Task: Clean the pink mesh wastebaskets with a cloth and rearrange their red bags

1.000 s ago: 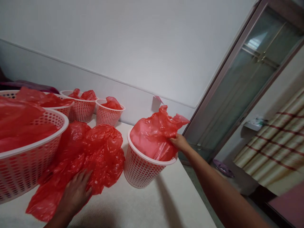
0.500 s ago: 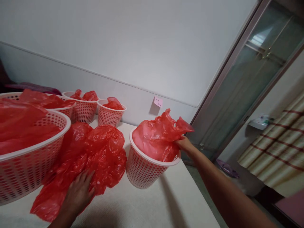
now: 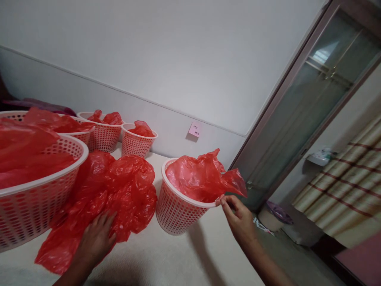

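Observation:
My right hand [image 3: 239, 218] pinches the right side of the rim of a white perforated plastic basket [image 3: 175, 212], thumb and fingers together. A thin red plastic bag [image 3: 195, 176] fills the basket's mouth, and a loose corner of it sticks out over the rim above my fingers. The basket stands upright on the white surface. To the left, my left hand [image 3: 97, 240] lies with fingers stretched out on a crumpled heap of red plastic bags [image 3: 133, 186]. The bag's lower part shows only faintly through the basket's holes.
A large basket [image 3: 44, 190] with red plastic in it stands at the left. Several smaller ones, such as this basket [image 3: 137, 143], stand by the wall [image 3: 178, 59]. The white surface [image 3: 220, 242] ends at the right; a bin [image 3: 274, 216] sits on the floor beyond.
My right hand has moved down from the bag's upper edge to the basket rim. The bag's loose corner has dropped outward over the rim. My left hand stays on the heap.

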### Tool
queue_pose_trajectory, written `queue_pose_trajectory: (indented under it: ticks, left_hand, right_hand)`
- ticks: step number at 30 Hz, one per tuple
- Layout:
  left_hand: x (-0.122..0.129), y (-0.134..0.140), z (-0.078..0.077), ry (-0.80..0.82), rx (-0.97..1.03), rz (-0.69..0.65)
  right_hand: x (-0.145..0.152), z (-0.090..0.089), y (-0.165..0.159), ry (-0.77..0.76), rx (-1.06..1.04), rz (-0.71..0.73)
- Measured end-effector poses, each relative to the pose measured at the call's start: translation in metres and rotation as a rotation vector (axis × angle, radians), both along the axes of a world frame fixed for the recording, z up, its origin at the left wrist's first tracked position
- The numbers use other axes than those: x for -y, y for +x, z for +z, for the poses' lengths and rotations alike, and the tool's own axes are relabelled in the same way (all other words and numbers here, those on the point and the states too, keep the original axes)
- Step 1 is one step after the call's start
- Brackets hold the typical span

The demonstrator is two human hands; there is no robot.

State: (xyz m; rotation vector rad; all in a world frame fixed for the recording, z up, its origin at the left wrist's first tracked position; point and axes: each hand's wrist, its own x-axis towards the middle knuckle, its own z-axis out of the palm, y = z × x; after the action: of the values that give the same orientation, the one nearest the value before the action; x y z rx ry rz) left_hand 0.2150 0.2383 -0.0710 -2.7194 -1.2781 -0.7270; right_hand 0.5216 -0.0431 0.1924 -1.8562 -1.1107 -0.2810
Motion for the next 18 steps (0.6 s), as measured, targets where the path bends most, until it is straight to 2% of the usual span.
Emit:
queue_pose_trajectory:
  ticks: [3,6,9,11,14,18]
  left_hand:
    - [-0.002,-0.001,-0.004,0.009,0.003,-0.011]
    - [-0.004,-0.001,-0.006,0.033,0.007,-0.014]
    - [-0.004,0.000,-0.007,0.046,0.012,-0.009]
    - [-0.005,0.000,-0.007,0.043,0.015,0.000]
    - [-0.005,0.001,-0.008,0.029,0.011,-0.002]
    - [-0.003,0.002,-0.008,0.017,0.020,0.007]
  right_hand:
    - [-0.014,0.012,-0.037,-0.048,0.071,0.180]
    - [-0.046,0.031,-0.053,-0.062,0.027,0.288]
    - [-0.090,0.046,-0.048,-0.134,0.011,0.298]
    - [-0.123,0.051,-0.040,-0.260,0.010,0.246]
    - [-0.170,0.045,-0.028,-0.439,0.021,0.245]
    - [-0.205,0.019,-0.025,-0.643,0.005,0.349]
